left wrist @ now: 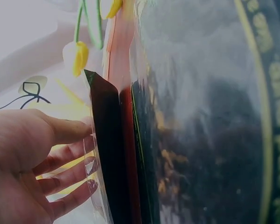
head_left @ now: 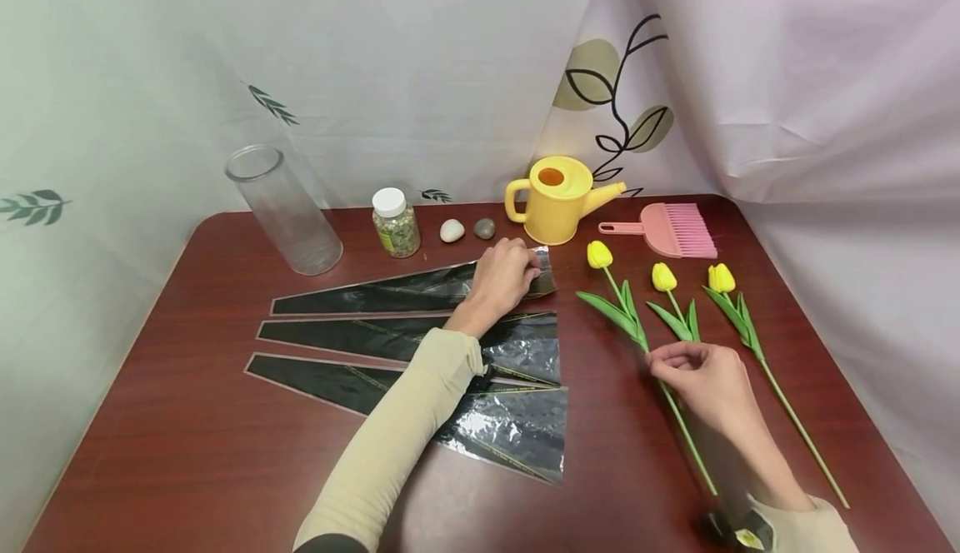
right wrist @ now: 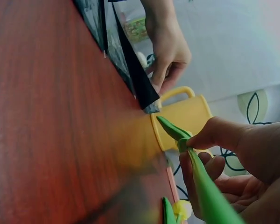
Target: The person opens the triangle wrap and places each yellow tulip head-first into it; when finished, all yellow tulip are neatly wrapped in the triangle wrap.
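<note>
My left hand (head_left: 504, 274) pinches the wide end of the farthest flower sleeve (head_left: 375, 296), a tapered black and clear plastic one. In the left wrist view, thumb and fingers hold the sleeve's clear edge, and its mouth gapes a little. My right hand (head_left: 705, 382) pinches the leftmost yellow tulip (head_left: 599, 255) by its green stem, just below the leaves; the right wrist view shows thumb and forefinger on that stem (right wrist: 203, 179). Two more tulips, a middle one (head_left: 664, 277) and a right one (head_left: 722, 278), lie beside it, the middle one's stem partly hidden by my right hand.
Two more sleeves, a middle one (head_left: 330, 335) and a near one (head_left: 517, 428), lie under my left arm. Along the back stand a clear glass vase (head_left: 288, 211), a white-lidded jar (head_left: 396, 224), two stones (head_left: 452, 231), a yellow watering can (head_left: 558, 203) and a pink brush (head_left: 667, 231).
</note>
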`<move>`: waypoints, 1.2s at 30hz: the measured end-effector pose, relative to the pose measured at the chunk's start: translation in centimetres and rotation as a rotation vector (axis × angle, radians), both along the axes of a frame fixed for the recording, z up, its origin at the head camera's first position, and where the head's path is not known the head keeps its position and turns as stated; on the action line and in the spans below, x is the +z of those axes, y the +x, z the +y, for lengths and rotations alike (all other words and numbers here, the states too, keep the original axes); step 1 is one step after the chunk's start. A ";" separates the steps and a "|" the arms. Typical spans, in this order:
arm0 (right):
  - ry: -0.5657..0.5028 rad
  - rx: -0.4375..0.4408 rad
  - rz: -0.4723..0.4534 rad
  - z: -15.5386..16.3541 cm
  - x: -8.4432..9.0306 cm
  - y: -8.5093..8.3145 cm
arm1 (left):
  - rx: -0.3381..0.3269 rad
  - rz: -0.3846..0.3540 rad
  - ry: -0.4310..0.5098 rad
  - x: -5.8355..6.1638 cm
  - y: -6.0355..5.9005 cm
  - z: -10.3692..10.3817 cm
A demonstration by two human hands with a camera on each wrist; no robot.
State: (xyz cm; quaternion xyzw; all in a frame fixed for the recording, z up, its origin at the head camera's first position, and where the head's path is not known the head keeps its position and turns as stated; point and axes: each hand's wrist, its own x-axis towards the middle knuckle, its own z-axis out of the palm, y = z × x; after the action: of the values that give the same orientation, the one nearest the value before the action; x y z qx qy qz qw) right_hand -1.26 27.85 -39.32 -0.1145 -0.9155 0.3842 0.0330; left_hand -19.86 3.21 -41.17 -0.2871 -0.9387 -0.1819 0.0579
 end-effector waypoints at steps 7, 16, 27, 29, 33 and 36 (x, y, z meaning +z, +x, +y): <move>-0.145 0.021 -0.032 -0.5 0.3 -1.4 | -0.002 0.002 -0.012 -0.1 0.1 -0.1; -0.197 -0.025 0.029 -0.9 0.7 -1.4 | -0.022 0.014 -0.004 0.1 0.3 0.0; -1.029 -0.127 -0.049 -0.2 2.3 -2.2 | -0.017 0.014 -0.006 0.1 0.4 -0.1; -1.207 -0.132 -0.068 0.0 2.5 -2.6 | -0.019 0.015 -0.003 0.1 0.4 -0.1; -1.548 -0.160 -0.026 0.1 2.6 -3.8 | -0.020 0.015 0.007 0.2 0.5 -0.1; -1.705 -0.227 0.077 0.1 2.4 -4.9 | -0.020 0.012 0.019 0.3 0.5 -0.1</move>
State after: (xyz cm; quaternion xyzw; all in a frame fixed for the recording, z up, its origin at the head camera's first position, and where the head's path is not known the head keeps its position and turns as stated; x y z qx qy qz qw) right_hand -6.16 27.92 -36.96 -0.1779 -0.2958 0.9385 0.0049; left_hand -19.32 3.07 -40.87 -0.2969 -0.9337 -0.1895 0.0645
